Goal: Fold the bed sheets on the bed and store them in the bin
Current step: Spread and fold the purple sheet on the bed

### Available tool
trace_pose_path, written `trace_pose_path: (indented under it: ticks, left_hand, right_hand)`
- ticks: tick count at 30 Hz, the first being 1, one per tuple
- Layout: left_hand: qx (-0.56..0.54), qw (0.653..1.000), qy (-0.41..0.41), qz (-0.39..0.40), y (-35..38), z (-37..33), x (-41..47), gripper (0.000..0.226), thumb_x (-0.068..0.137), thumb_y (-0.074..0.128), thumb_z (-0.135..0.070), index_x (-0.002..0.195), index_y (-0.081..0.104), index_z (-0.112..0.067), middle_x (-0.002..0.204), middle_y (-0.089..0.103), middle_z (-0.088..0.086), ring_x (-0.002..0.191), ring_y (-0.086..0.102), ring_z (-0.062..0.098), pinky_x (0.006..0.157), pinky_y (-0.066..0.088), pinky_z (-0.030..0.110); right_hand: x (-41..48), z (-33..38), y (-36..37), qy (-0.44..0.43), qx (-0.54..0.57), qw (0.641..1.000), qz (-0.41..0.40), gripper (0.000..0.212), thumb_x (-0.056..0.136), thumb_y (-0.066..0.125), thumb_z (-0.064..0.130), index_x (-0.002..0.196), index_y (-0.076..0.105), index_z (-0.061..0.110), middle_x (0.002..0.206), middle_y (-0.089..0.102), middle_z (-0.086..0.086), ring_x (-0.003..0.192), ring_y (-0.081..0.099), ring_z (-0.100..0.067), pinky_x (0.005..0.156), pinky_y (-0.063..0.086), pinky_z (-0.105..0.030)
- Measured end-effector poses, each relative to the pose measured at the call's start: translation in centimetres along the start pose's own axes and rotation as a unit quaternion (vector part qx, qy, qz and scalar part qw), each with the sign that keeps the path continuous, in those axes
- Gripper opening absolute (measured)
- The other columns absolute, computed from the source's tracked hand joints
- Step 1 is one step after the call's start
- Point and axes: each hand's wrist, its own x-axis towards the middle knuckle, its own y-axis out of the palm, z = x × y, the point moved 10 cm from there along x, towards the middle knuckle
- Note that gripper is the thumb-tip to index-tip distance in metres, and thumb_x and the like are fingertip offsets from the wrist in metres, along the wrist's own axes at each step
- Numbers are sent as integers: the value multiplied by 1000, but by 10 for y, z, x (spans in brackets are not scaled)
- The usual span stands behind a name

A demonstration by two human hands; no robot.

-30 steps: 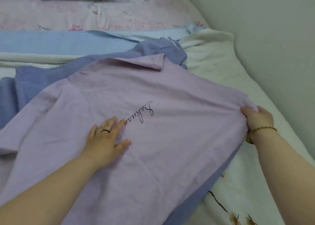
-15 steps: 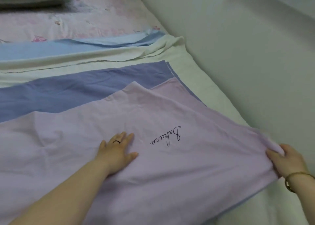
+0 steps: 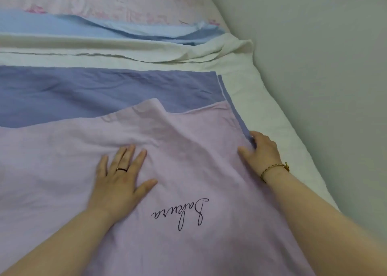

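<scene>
A lilac sheet (image 3: 62, 160) with dark script lettering lies spread over the near part of the bed, its blue-violet reverse side (image 3: 104, 91) showing beyond it. My left hand (image 3: 121, 175) lies flat on the lilac cloth with fingers spread, a dark ring on one finger. My right hand (image 3: 261, 150) is at the sheet's right edge, thumb on top and fingers curled round the blue-violet hem. No bin is in view.
Farther up the bed lie a cream sheet (image 3: 146, 49) and a light blue sheet (image 3: 52, 24), both bunched in long folds. A pink floral cover (image 3: 125, 3) fills the far end. A pale wall (image 3: 314, 66) runs close along the bed's right side.
The sheet has gone from bunched to spread flat. My right hand moved from the near right corner up along the right edge. My left hand slid past the lettering, still flat.
</scene>
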Motion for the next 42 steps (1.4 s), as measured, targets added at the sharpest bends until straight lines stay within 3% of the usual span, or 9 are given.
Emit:
trace_pose_path:
  ticks: [6,12,18,22,30,33,36,40,42]
  left_hand:
    - [-28,991,9,-129,-18,12,36,69,92,5,-61,129,38,-13,128,56,20,123,33,23,112,-9,21]
    - [-36,990,-40,-132,-63,68,90,111,50,20,-81,138,42,-18,139,47,9,133,37,24,109,12,31]
    - [-49,995,-83,7,-77,109,103,58,51,48,-78,78,56,-26,79,60,-7,82,56,22,71,41,31]
    - [-68,987,-92,-112,-139,120,137,44,74,69,-44,55,47,-11,56,46,2,65,47,28,65,38,35]
    - [79,978,-115,-158,-114,123,186,37,92,50,-32,96,64,2,112,55,27,110,45,39,86,35,42]
    - [71,950,-92,-291,-118,120,173,30,86,63,-17,89,64,13,105,54,33,103,46,49,84,35,50]
    - [79,946,-59,-307,-120,120,172,29,84,63,-16,82,64,13,107,54,33,103,48,50,86,37,54]
    - [52,952,-71,-294,-134,120,180,30,91,56,-16,93,62,14,118,50,32,99,51,51,85,40,53]
    - [46,961,-76,-261,-140,121,190,32,95,48,-17,101,59,13,122,46,33,101,50,51,89,39,51]
  right_hand:
    - [85,96,19,-161,-145,976,14,63,89,53,26,144,24,18,147,34,-7,133,31,-27,106,25,-31]
    - [127,114,26,-165,-159,972,48,20,92,46,21,104,59,11,112,62,-14,106,53,-31,85,39,-30]
    - [161,115,-30,-158,-108,981,-12,20,89,52,8,99,64,-5,111,62,-23,106,53,-34,83,36,-30]
    - [178,132,-57,-146,-58,982,-101,25,93,47,12,107,60,-4,115,59,-24,109,52,-35,85,35,-32]
    - [193,91,2,42,214,975,-44,55,92,50,20,141,27,9,141,40,-10,127,42,-23,98,32,-22]
    - [183,72,2,53,175,981,-61,39,91,52,28,122,47,7,122,53,-13,104,51,-25,79,38,-25]
    - [172,60,11,54,166,985,-10,30,92,49,38,99,50,9,97,49,-10,84,43,-20,57,33,-26]
    - [169,49,26,110,204,969,87,64,89,48,48,134,42,3,134,48,-12,119,48,-29,99,38,-33]
    - [170,56,24,90,181,976,81,52,90,50,42,124,52,3,128,52,-16,116,50,-29,94,38,-28]
